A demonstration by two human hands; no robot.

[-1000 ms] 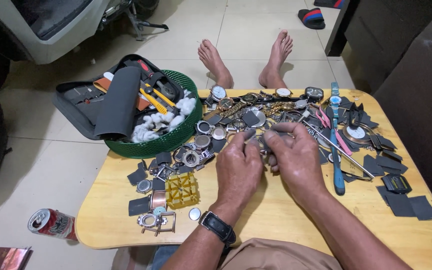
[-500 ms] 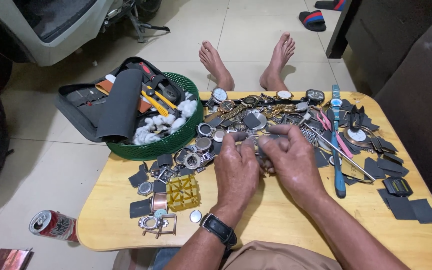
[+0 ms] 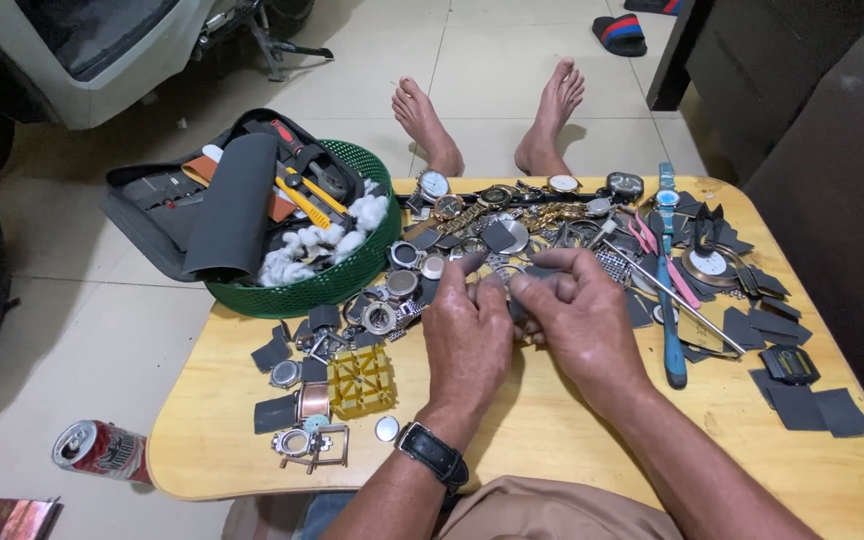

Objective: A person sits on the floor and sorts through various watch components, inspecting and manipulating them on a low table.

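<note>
1. Against the views from 1 second and half a second back, the left hand [image 3: 467, 335] and right hand [image 3: 584, 322] sit in the same spot mid-bench [image 3: 552, 440]; only the fingertips shift, so this reads as fine fiddling, not a reach.
2. Both grips are pinched narrow on a small dark watch part [image 3: 520, 300] held between them, above the pile of watch parts [image 3: 512, 235].
3. The part is mostly covered by fingers; its kind is unclear.
4. A green basket [image 3: 342, 275] and yellow holder [image 3: 360, 380] lie to the left.

both hands, left hand [image 3: 467, 335] and right hand [image 3: 582, 320], meet over watch parts [image 3: 512, 235] on a wooden table [image 3: 552, 450].
</note>
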